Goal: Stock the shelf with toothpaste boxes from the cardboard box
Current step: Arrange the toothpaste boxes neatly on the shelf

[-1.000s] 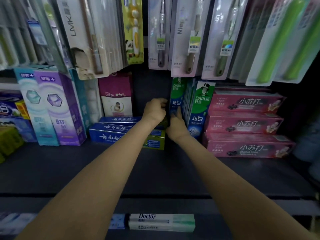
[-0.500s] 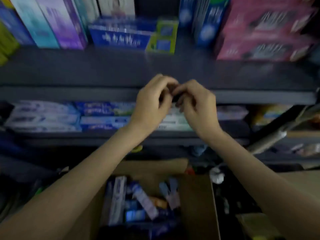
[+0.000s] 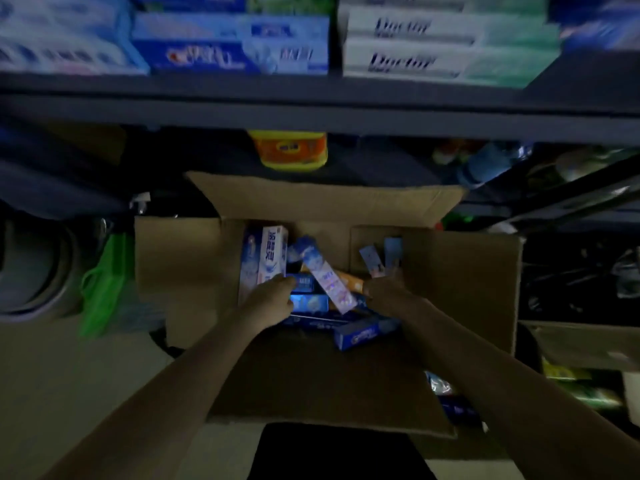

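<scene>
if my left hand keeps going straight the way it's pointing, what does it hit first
Probably the blue toothpaste box right at the left hand's fingertips; it may already be touching it, but depth is unclear in this dim view.

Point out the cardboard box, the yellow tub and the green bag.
cardboard box (image 3: 325, 202): head view, on its far flap.
yellow tub (image 3: 291, 150): head view, on its orange label.
green bag (image 3: 104, 285): head view, on its side.

Both arms extended downward; left hand (image 3: 272, 299), right hand (image 3: 388, 292) fingers curled.
</scene>
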`<move>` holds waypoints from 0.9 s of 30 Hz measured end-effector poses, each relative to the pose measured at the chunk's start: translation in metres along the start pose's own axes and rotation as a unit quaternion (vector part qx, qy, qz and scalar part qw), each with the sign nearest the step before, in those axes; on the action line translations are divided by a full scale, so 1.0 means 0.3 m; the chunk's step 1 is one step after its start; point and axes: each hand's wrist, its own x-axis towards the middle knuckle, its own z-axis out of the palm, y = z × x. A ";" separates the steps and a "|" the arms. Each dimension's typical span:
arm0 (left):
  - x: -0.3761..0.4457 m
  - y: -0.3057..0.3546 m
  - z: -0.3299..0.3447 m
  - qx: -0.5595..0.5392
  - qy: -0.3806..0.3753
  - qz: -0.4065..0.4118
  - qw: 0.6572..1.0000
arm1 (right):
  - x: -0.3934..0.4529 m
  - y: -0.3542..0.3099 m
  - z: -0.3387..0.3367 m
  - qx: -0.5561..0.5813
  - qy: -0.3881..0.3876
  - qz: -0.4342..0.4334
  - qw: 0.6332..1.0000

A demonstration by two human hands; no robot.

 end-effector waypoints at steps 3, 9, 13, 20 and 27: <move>0.064 -0.105 0.081 -0.003 0.000 -0.025 1.000 | 0.144 -0.026 0.078 0.040 -0.031 -0.019 0.999; 0.211 -0.272 0.190 -0.025 0.022 -0.058 0.998 | 0.438 -0.125 0.220 0.137 0.047 0.034 0.989; 0.245 -0.318 0.213 -0.040 0.082 -0.053 0.994 | 0.537 -0.136 0.278 0.111 0.076 0.061 0.989; 0.112 -0.234 0.117 -0.305 0.047 -0.097 0.946 | 0.321 -0.135 0.124 0.301 -0.005 -0.008 0.954; -0.211 -0.008 -0.210 -0.586 -0.031 -0.002 0.810 | -0.176 -0.314 -0.189 0.362 -0.044 -0.140 0.920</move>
